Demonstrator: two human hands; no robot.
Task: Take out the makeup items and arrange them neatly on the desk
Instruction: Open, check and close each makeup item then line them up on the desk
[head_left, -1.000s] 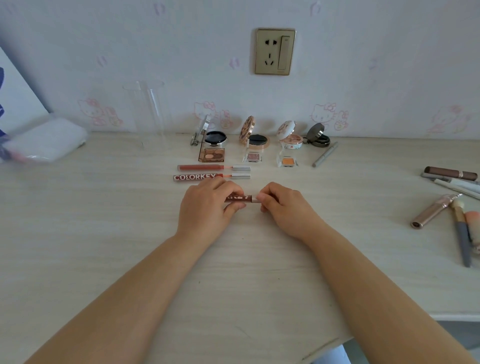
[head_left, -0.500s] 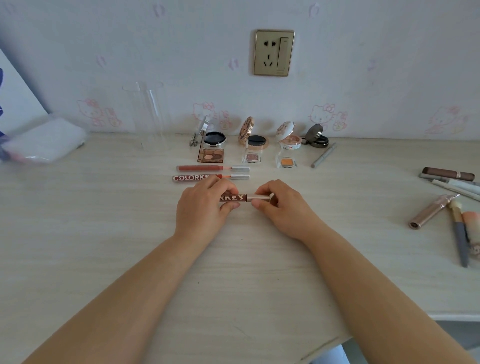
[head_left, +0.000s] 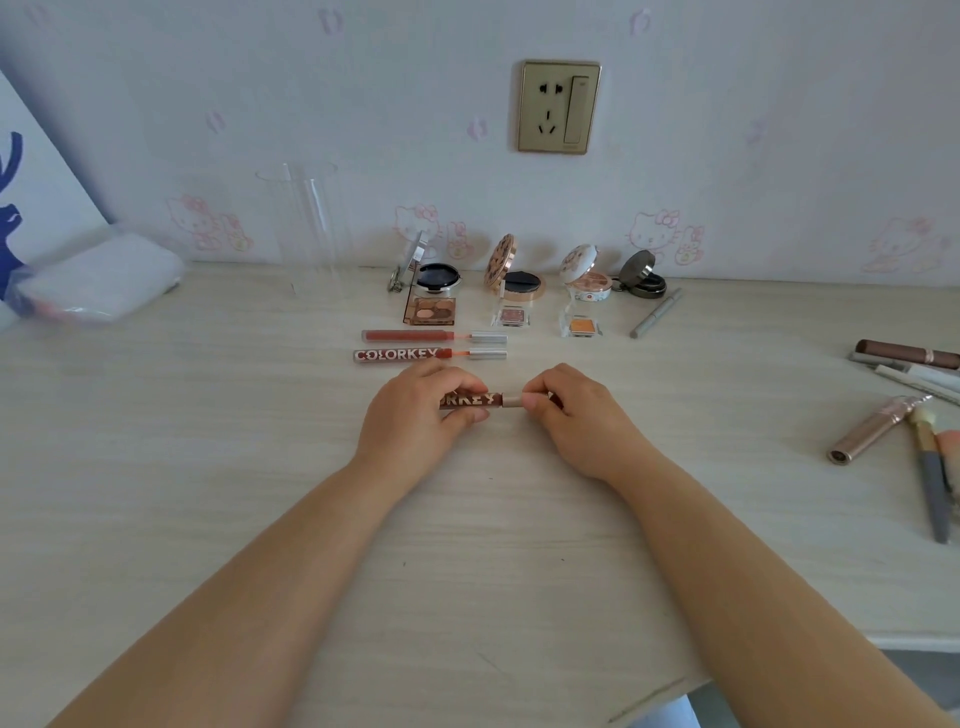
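Note:
A dark brown lip gloss tube (head_left: 475, 400) with white lettering lies crosswise just above the desk (head_left: 208, 467). My left hand (head_left: 415, 415) grips its body. My right hand (head_left: 576, 415) pinches its pale cap end (head_left: 514, 400). Behind it lie two more lip gloss tubes, one plain red (head_left: 434, 336) and one lettered (head_left: 431, 354), each with its cap drawn out. Further back stand several open compacts (head_left: 436, 275) and small eyeshadow pans (head_left: 511, 315) in rows.
A clear plastic cylinder (head_left: 306, 228) stands at the back left beside a plastic-wrapped packet (head_left: 98, 280). A grey pencil (head_left: 655, 313) lies right of the compacts. Tubes, pens and brushes (head_left: 904, 410) are piled at the right edge. A wall socket (head_left: 558, 106) is above.
The tube has shifted slightly right and more of its lettering shows. My right hand has drawn back along the cap end. The camera has barely moved.

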